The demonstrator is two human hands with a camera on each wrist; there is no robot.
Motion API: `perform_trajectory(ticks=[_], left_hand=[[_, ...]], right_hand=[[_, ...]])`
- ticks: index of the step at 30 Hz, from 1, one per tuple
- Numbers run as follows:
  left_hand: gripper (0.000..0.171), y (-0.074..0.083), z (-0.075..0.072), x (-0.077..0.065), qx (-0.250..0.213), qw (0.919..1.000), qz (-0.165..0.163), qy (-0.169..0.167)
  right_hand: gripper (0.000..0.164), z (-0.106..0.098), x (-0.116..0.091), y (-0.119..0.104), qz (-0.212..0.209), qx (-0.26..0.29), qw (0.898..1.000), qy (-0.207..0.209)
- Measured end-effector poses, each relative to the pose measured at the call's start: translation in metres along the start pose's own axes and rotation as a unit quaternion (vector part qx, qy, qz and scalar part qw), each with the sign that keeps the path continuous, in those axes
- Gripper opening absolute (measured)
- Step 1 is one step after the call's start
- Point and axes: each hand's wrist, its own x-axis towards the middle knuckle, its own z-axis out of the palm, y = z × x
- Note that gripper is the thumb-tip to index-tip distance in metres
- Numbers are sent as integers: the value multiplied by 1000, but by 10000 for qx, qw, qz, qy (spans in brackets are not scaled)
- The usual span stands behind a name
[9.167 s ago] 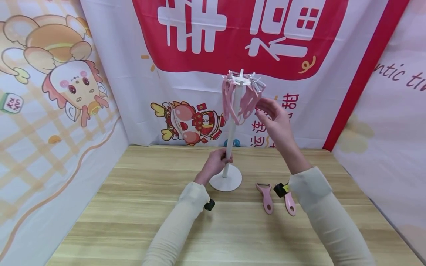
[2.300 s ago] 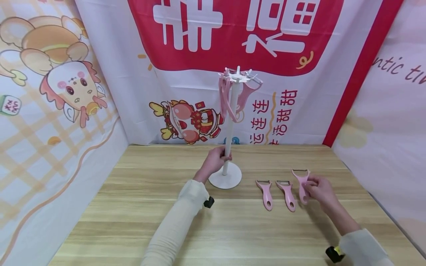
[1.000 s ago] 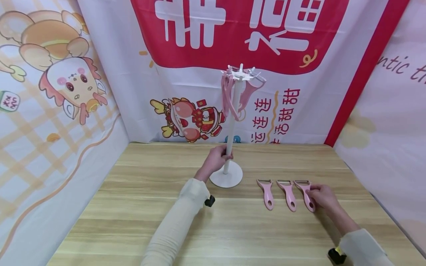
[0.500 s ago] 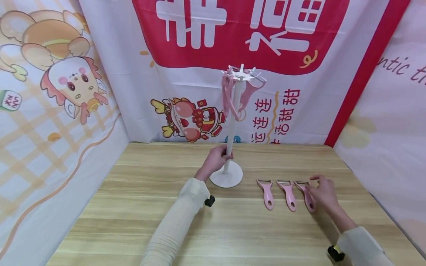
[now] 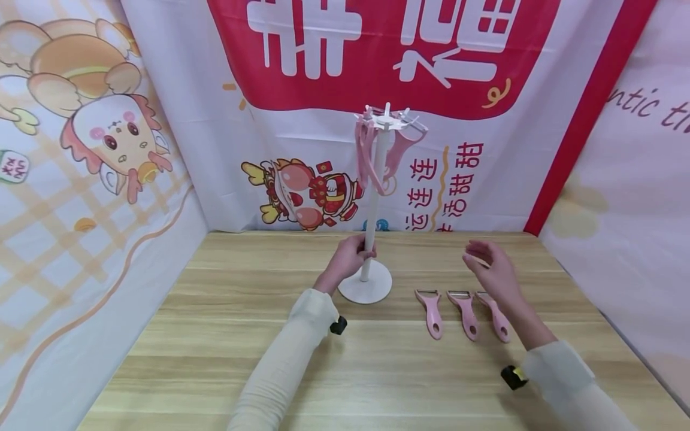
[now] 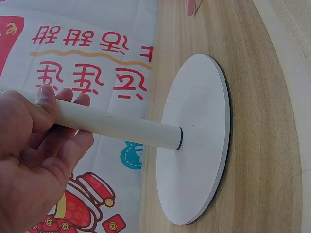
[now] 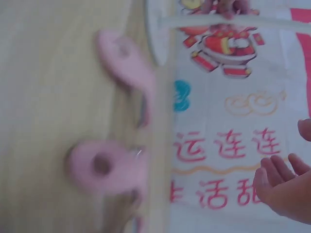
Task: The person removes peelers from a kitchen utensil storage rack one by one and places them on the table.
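Observation:
My left hand grips the white pole of an upright stand, fingers and thumb wrapped round it a little above the round base. Pink peelers hang from the hooks at the stand's top, one on the right and others bunched on the left. Three more lie in a row on the table: a left peeler, a middle peeler and a right peeler. Above and behind that row, my right hand is raised with nothing in it, fingers loosely bent; its forearm partly covers the right peeler.
The wooden table ends at a printed cloth backdrop just behind the stand. More printed cloth walls rise at the left and right sides. A small black camera sits at each wrist.
My right hand laid a peeler from the stand at the row's right end, released it, then lifted up and leftward. Fewer peelers hang on the stand. My left hand stays on the pole.

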Motion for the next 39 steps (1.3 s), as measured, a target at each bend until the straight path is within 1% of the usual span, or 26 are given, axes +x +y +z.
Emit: perform_trajectory(ticks=[6,9,12,16,23,28,33,39], left_hand=[[5,-2,0,1,11,10000,50,20],[6,-3,0,1,-18,10000,49,17],[7,-3,0,1,-59,10000,38,-5],[13,-2,-1,0,-70,10000,30,-41],[6,0,0,0,-54,10000,-34,-27],[9,-1,1,0,-51,10000,-39,-36],[4,0,1,-1,-30,10000,-43,-18],[4,-1,0,-1,-32,10000,1,3]], right_hand=[[49,18,13,-27,-352,898,9948,-317],[50,26,19,-37,-466,1111,9919,-398],[49,32,24,-46,-535,1182,9907,-402],[48,37,32,-58,-702,1173,9900,-356],[51,42,41,-80,-866,1236,9881,-298],[52,44,47,-93,-935,1543,9829,-363],[48,47,53,-110,-972,1824,9779,-305],[46,48,64,-129,-995,2038,9735,-296]])
